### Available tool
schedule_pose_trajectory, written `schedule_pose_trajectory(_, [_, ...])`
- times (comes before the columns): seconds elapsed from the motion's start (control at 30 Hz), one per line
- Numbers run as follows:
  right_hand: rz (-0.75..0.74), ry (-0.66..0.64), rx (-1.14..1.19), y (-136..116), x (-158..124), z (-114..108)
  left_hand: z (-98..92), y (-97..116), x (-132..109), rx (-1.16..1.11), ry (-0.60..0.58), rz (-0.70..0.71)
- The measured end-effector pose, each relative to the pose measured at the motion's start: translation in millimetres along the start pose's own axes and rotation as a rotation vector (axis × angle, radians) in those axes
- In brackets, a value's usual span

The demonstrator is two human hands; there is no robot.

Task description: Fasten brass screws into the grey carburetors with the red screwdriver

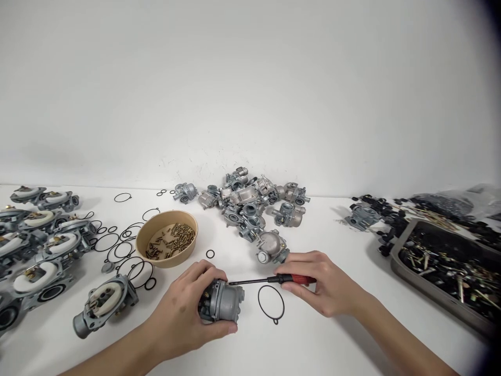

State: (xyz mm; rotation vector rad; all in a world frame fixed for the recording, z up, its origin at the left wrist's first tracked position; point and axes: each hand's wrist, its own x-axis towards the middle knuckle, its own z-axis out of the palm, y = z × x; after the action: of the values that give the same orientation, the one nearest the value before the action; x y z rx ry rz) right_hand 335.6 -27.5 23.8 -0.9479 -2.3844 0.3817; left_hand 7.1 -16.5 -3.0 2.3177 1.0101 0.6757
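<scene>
One gray metal carburetor (227, 303) is wrapped up in the left hand (190, 308) at bottom center, while the right hand (329, 282) pinches a red-and-black screwdriver (284, 279), tip right at the carburetor. Everything's on a white tabletop (305, 339) running back to a pale wall (250, 78), lightly speckled low down near mid-frame. Busy table too: opened carburetors (107, 305) and black O-rings (145, 284) at left, tan bowl (176, 260) of brass screws (182, 235) left of center, carburetor pile (245, 197) mid-frame, metal tray (425, 293) of small parts (450, 271) lower right.
</scene>
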Motion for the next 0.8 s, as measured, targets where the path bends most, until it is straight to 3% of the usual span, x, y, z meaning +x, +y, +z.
schedule_pose_trajectory(0.37, [0.006,0.078,0.046,-0.3,-0.7,1.5,-11.6,0.4,2.0,-0.02,-0.122,0.025])
schedule_pose_trajectory(0.8, [-0.062,0.33,0.205,-8.1,4.8,0.2,-0.2,-7.4,-2.1,0.065,-0.063,0.035])
